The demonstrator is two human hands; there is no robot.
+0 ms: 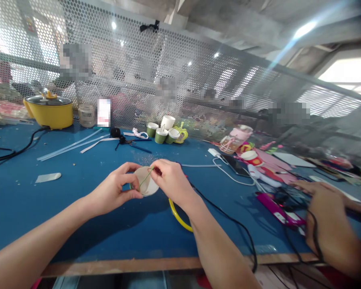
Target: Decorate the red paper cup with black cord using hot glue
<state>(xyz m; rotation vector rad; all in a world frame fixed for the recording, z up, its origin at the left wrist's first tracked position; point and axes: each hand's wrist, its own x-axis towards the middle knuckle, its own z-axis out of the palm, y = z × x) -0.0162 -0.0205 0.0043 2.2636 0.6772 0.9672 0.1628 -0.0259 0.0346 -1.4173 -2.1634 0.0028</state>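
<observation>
My left hand (pixel 116 192) grips a small paper cup (pixel 146 182) by its side, with the cup's white base turned toward me and a green rim edge showing. My right hand (pixel 171 180) pinches a thin green strand (pixel 145 178) that lies across the cup's base. Both hands hover just above the blue table (pixel 78 216). A yellow curved piece (pixel 179 216) and a black cable (pixel 225 216) lie under my right forearm.
Several green and white paper cups (pixel 165 132) stand further back, near clear sticks (pixel 72 146) and a yellow pot (pixel 49 110). A phone (pixel 236 164) with white cable, pink items (pixel 236 138) and another person's arm (pixel 331 224) occupy the right. A perforated metal screen (pixel 168 72) backs the table.
</observation>
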